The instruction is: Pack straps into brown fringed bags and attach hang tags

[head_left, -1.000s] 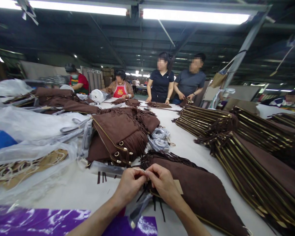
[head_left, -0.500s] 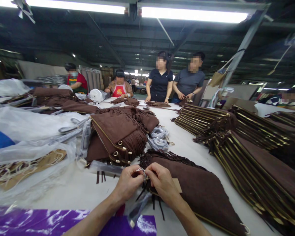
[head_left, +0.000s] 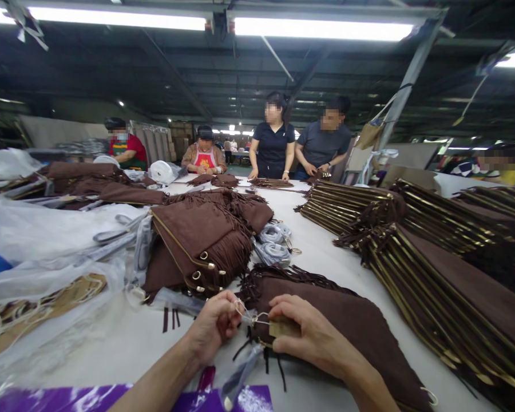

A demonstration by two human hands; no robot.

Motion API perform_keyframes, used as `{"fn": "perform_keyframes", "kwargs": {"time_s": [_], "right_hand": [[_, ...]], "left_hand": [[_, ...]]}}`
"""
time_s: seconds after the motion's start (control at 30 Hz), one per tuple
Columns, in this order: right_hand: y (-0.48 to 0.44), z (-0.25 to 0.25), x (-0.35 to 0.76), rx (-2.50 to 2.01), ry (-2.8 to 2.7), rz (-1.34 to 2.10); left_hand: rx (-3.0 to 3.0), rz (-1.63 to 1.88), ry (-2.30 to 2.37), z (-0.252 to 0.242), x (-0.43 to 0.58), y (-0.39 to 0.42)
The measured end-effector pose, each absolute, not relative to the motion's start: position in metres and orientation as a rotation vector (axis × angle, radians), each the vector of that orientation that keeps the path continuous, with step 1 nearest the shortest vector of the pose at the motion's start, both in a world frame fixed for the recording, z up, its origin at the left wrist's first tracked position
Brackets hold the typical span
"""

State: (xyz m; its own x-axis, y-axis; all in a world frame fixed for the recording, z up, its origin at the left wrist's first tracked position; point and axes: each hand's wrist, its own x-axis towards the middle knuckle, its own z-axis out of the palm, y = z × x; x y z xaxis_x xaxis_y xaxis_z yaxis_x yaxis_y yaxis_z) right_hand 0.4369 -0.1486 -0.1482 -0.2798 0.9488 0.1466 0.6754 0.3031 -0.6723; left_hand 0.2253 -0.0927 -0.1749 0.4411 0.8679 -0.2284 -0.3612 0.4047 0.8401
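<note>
A brown fringed bag [head_left: 352, 332] with a gold zip edge lies flat before me. My left hand [head_left: 212, 323] is closed in a pinch on a white string loop [head_left: 239, 308] at the bag's near left corner. From there the string runs to a tan hang tag [head_left: 278, 328]. My right hand [head_left: 313, 332] rests over the bag with its thumb and fingers around this tag. Below the corner hangs a plastic-wrapped piece [head_left: 242, 375], beside loose dark fringe strips. The fastening of the string at the corner is too small to make out.
Brown bags [head_left: 201, 240] are heaped ahead, next to wrapped coiled straps [head_left: 274, 252]. Gold-edged bag stacks [head_left: 438, 297] fill the right. More corded tan tags [head_left: 47, 309] lie on plastic at left. A purple sheet [head_left: 124, 395] covers the near edge. Several people work across the table [head_left: 309, 234].
My hands have moved apart. The right hand has shifted right from the string to the tag, while the left keeps hold of the string, now drawn out into a loop.
</note>
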Motion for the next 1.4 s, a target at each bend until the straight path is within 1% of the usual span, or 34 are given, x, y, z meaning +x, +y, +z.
{"fn": "perform_keyframes", "kwargs": {"time_s": [0.2, 0.37, 0.53, 0.67, 0.73, 0.9, 0.97, 1.07, 1.17, 1.23, 1.3, 1.4], "right_hand": [[-0.157, -0.155, 0.452, -1.401, -2.123, 0.697], [-0.149, -0.152, 0.448, -1.34, -2.102, 0.489], [-0.144, -0.155, 0.421, -1.404, -2.213, 0.256], [-0.139, -0.16, 0.398, -1.346, -2.232, 0.162], [-0.134, -0.161, 0.39, -1.303, -2.125, 0.235], [-0.122, -0.166, 0.386, -1.26, -1.502, 0.843], [-0.121, -0.167, 0.389, -1.231, -1.395, 0.961], [-0.125, -0.165, 0.399, -1.236, -1.554, 0.908], [-0.131, -0.164, 0.408, -1.194, -1.81, 0.748], [-0.132, -0.163, 0.411, -1.165, -1.825, 0.708], [-0.134, -0.161, 0.412, -1.178, -1.788, 0.702], [-0.144, -0.157, 0.416, -1.205, -1.904, 0.615]], "left_hand": [[0.747, 0.892, 0.665, -0.171, 0.221, -0.092], [0.844, 0.884, 0.647, -0.165, 0.224, -0.095], [1.171, 0.884, 0.629, -0.166, 0.226, -0.099], [1.694, 0.93, 0.712, -0.163, 0.223, -0.104], [1.896, 0.968, 0.768, -0.159, 0.222, -0.107], [2.075, 1.0, 0.793, -0.16, 0.22, -0.105], [2.027, 1.083, 0.912, -0.162, 0.216, -0.099], [1.716, 1.258, 1.068, -0.159, 0.2, -0.085], [1.298, 1.433, 1.094, -0.147, 0.173, -0.073], [1.156, 1.472, 1.099, -0.14, 0.157, -0.069], [1.185, 1.407, 1.107, -0.138, 0.147, -0.068], [1.513, 1.303, 1.236, -0.143, 0.142, -0.066]]}}
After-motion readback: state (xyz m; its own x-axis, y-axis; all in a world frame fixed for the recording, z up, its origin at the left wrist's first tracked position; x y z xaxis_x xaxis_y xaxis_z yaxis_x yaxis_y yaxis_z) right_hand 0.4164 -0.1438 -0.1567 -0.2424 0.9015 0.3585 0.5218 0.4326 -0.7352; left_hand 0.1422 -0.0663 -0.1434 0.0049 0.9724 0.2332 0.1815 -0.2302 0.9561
